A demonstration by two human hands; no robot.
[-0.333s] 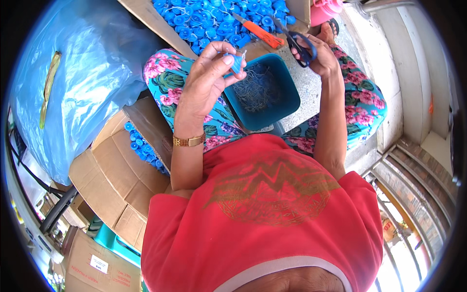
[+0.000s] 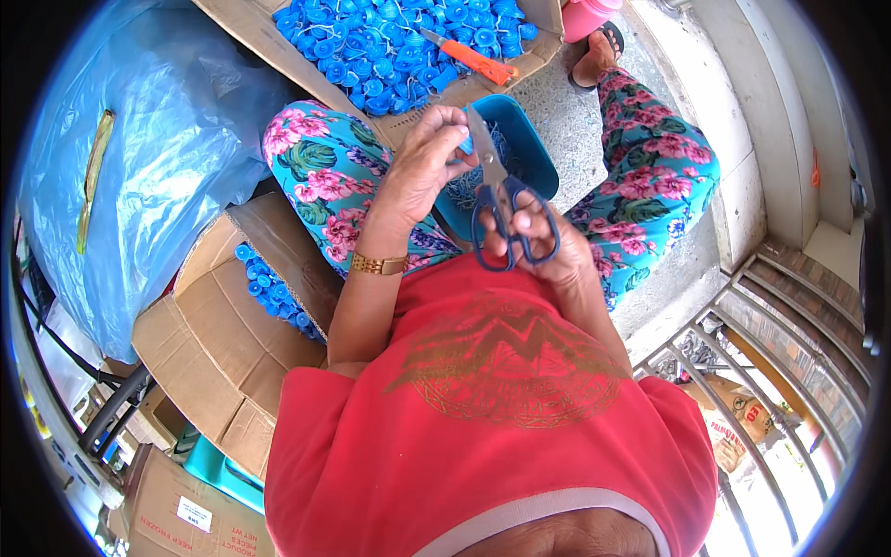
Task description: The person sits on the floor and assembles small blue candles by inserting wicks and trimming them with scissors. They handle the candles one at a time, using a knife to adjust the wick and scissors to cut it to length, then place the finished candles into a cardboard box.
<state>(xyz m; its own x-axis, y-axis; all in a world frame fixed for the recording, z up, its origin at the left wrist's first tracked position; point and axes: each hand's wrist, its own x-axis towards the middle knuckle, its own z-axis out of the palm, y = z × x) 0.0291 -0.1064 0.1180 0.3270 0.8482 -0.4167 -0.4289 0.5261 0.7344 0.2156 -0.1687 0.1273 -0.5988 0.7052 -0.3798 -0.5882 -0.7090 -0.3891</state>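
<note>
Concrete floor; right hand (image 2: 548, 246) grips scissors (image 2: 506, 209), left hand (image 2: 422, 172) hides blue cap (image 2: 467, 146).

Small blue plastic cap (image 2: 467, 144), pinched at the fingertips of the left hand (image 2: 422, 167), mostly hidden by the fingers, raised above the blue tub (image 2: 538, 153). Scissors (image 2: 509, 209) with dark blue loop handles and plain metal blades, gripped in the right hand (image 2: 548, 246) with fingers through the loops. Blades pointing up and away, tips right beside the cap, whether touching cannot be told.
</note>
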